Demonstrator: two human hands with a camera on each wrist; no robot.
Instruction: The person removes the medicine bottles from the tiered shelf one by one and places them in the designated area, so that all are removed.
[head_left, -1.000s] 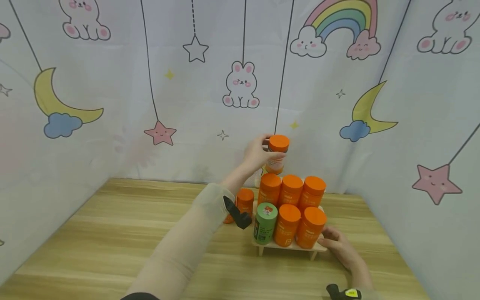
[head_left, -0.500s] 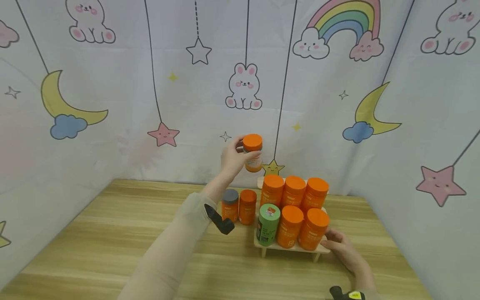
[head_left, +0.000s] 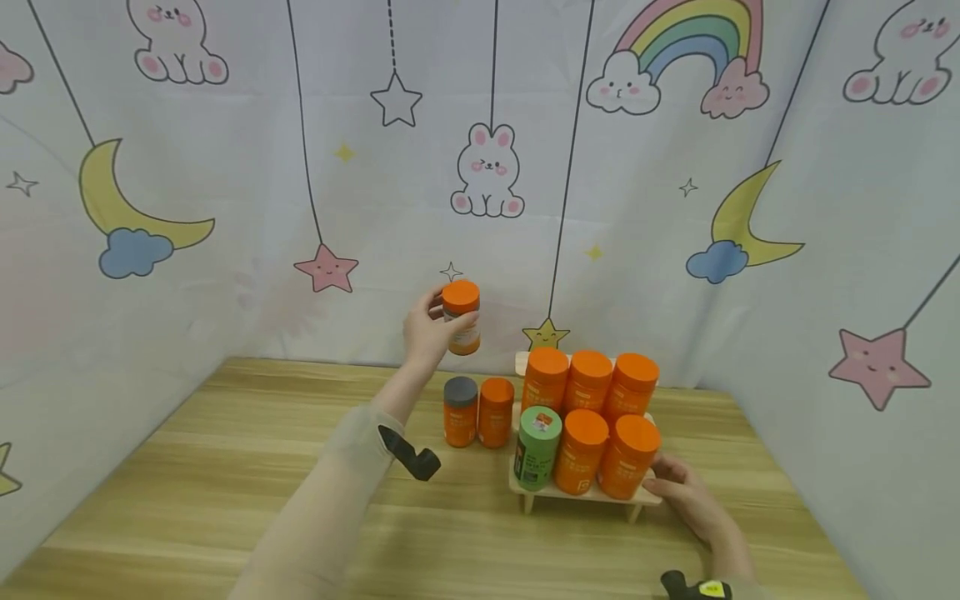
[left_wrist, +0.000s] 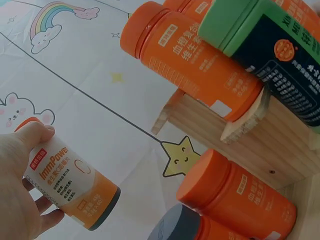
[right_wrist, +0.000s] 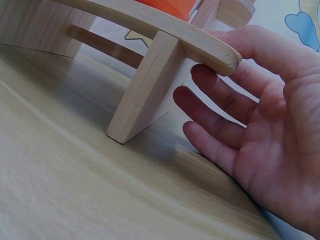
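Note:
My left hand (head_left: 427, 335) grips an orange-lidded tablet bottle (head_left: 461, 319) in the air left of a two-tier wooden rack (right_wrist: 147, 92). In the left wrist view its white and orange label reads "ImmPower". Below it on the table stand a grey-lidded orange bottle (head_left: 461, 414) and an orange-lidded bottle (head_left: 496, 414). The rack bears several orange jars (head_left: 581, 454), plus a green jar (head_left: 536, 450) at the front left. At the rack's right front end, my right hand (right_wrist: 280, 107) holds the lower board's rounded tip, other fingers loosely bent underneath.
The wood-grain table (head_left: 262, 467) extends left and in front of the rack. A white cloth backdrop (head_left: 390, 200) with printed rabbits, moons and stars hangs close behind it and along both sides.
My left hand has carried the bottle leftward from above the rack's back tier, lowering it slightly in the last half second. The two table bottles came into fuller view. My right hand stayed at the rack.

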